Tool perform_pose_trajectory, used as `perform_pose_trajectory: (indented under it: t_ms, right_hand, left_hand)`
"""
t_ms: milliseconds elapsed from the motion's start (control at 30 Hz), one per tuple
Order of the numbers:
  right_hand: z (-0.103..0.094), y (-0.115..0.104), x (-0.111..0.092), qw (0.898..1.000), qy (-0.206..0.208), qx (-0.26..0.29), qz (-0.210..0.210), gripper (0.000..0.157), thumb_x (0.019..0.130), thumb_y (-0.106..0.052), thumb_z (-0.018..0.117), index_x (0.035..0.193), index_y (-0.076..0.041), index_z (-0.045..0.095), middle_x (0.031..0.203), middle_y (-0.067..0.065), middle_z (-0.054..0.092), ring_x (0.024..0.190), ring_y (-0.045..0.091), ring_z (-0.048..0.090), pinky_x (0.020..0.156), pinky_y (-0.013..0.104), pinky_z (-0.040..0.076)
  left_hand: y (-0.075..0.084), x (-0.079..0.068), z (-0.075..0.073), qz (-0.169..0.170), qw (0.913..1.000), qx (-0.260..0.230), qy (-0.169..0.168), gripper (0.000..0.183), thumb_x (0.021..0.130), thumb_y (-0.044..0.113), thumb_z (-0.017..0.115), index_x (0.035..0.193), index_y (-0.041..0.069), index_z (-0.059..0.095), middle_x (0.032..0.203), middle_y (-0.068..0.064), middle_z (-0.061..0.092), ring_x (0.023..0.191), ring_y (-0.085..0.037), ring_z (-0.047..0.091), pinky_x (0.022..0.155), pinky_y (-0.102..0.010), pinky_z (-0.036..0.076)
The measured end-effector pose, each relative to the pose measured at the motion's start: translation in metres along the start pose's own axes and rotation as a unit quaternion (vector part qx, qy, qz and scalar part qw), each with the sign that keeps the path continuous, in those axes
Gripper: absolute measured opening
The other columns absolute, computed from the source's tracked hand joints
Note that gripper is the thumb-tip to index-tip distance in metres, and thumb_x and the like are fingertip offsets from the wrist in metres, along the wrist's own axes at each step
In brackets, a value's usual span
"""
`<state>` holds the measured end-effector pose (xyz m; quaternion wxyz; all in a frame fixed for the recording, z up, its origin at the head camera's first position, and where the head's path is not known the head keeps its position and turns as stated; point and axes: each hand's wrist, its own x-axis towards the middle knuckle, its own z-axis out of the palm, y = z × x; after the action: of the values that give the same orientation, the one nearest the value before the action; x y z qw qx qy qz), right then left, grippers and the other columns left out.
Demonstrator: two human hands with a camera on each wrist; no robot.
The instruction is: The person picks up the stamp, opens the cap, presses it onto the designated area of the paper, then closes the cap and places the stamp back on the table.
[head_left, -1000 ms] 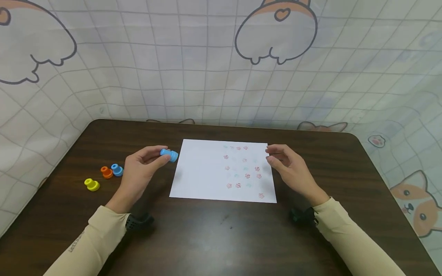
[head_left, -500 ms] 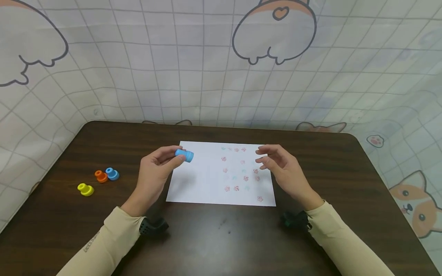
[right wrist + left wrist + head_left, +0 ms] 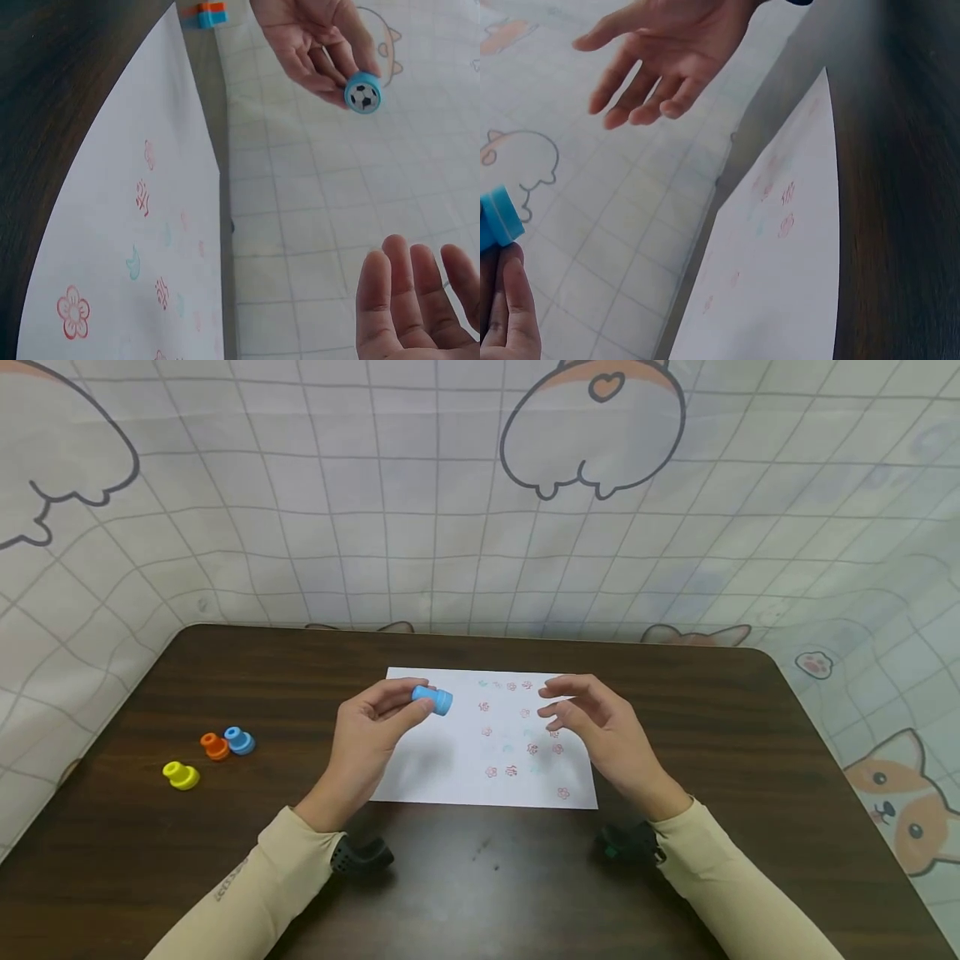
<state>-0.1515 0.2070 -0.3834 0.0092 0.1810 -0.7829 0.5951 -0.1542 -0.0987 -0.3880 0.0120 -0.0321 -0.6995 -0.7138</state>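
Note:
Between thumb and fingers, my left hand pinches a blue toy stamp above the left part of a white paper sheet. The right wrist view shows a soccer-ball picture on the round end of the stamp. Opposite it, my right hand hovers over the sheet's right side with fingers spread and relaxed, holding nothing. Red flower prints and other red and pale green marks cover the right half of the paper; my right hand hides some of them in the head view.
On the dark wooden table, an orange stamp, a second blue stamp and a yellow stamp stand at the left. A white gridded cloth with cartoon dogs hangs behind and beside the table.
My left hand has carried the blue stamp rightward, from the paper's left edge to over the sheet. My right hand has shifted left, inward over the paper. The view has turned slightly.

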Motion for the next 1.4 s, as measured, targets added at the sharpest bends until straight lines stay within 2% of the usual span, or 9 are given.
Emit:
perform_pose_trajectory:
  t_ms: [133,267,500,633,767,867,1133,1300,1400]
  right_hand:
    - [0.002,-0.001,-0.001,1.000,0.009,0.022,0.005,0.031,0.105,-0.018,0.059,0.134,-0.007,0.059,0.122,-0.004,0.068,0.105,0.014,0.073,0.091,0.028,0.061]
    - [0.005,0.000,-0.001,1.000,0.000,0.028,0.010,0.028,0.105,-0.017,0.059,0.132,-0.007,0.061,0.122,-0.003,0.069,0.102,0.011,0.074,0.092,0.028,0.060]
    - [0.013,0.002,-0.001,0.999,-0.020,0.033,0.009,0.031,0.103,-0.014,0.063,0.132,-0.004,0.060,0.125,0.012,0.068,0.104,0.017,0.075,0.092,0.031,0.061]
    - [0.016,0.002,-0.002,0.999,-0.025,0.035,0.013,0.032,0.102,-0.013,0.064,0.133,-0.005,0.061,0.123,0.006,0.069,0.104,0.011,0.075,0.094,0.028,0.059]
    - [0.018,0.001,-0.004,0.998,-0.026,0.057,0.025,0.033,0.100,-0.013,0.067,0.132,-0.005,0.061,0.120,-0.001,0.070,0.104,0.014,0.076,0.093,0.031,0.061]
    - [0.021,0.002,-0.005,0.996,-0.033,0.079,0.028,0.035,0.099,-0.012,0.068,0.132,-0.002,0.060,0.118,-0.002,0.070,0.104,0.015,0.076,0.093,0.032,0.062]
    - [0.030,0.003,-0.009,0.993,-0.050,0.098,0.032,0.035,0.097,-0.009,0.071,0.129,-0.002,0.062,0.116,-0.004,0.071,0.102,0.009,0.075,0.095,0.027,0.061]
    - [0.034,0.004,-0.011,0.992,-0.058,0.104,0.037,0.034,0.095,-0.010,0.074,0.127,-0.004,0.064,0.118,0.005,0.072,0.098,0.007,0.074,0.092,0.024,0.060]
    - [0.036,0.005,-0.011,0.991,-0.063,0.116,0.035,0.034,0.095,-0.008,0.073,0.127,-0.002,0.063,0.116,0.003,0.072,0.099,0.007,0.074,0.092,0.024,0.060]
  left_hand:
    - [0.000,0.000,0.009,-0.001,0.9999,-0.010,-0.007,0.036,0.090,0.021,0.082,0.123,0.008,0.072,0.113,0.009,0.077,0.104,-0.010,0.073,0.095,-0.023,0.059]
    - [-0.002,0.000,0.018,-0.002,0.9996,-0.023,-0.015,0.036,0.090,0.019,0.081,0.123,0.006,0.071,0.111,0.009,0.077,0.102,-0.010,0.074,0.095,-0.023,0.059]
    - [-0.008,-0.003,0.029,-0.002,0.9992,-0.024,-0.031,0.038,0.090,0.019,0.081,0.124,0.005,0.071,0.112,0.006,0.077,0.103,-0.011,0.073,0.095,-0.024,0.059]
    - [-0.010,-0.003,0.036,-0.004,0.9988,-0.028,-0.041,0.037,0.090,0.020,0.081,0.123,0.005,0.071,0.115,0.002,0.077,0.105,-0.013,0.074,0.096,-0.025,0.059]
    - [-0.012,-0.004,0.043,-0.011,0.9981,-0.034,-0.051,0.038,0.090,0.019,0.081,0.123,0.004,0.071,0.115,0.001,0.078,0.106,-0.013,0.074,0.097,-0.025,0.059]
    - [-0.015,-0.005,0.046,-0.015,0.9974,-0.041,-0.057,0.037,0.090,0.019,0.081,0.123,0.006,0.071,0.116,0.001,0.078,0.108,-0.013,0.074,0.099,-0.026,0.058]
    - [-0.019,-0.008,0.049,-0.021,0.9958,-0.063,-0.064,0.033,0.090,0.015,0.080,0.120,0.005,0.072,0.114,0.002,0.079,0.105,-0.011,0.074,0.099,-0.025,0.058]
    - [-0.021,-0.010,0.051,-0.025,0.9948,-0.072,-0.068,0.034,0.090,0.012,0.080,0.121,0.002,0.071,0.111,0.004,0.079,0.103,-0.009,0.074,0.098,-0.025,0.059]
    - [-0.022,-0.011,0.052,-0.028,0.9943,-0.076,-0.069,0.035,0.090,0.011,0.080,0.122,0.000,0.070,0.109,0.007,0.079,0.102,-0.009,0.074,0.097,-0.025,0.059]
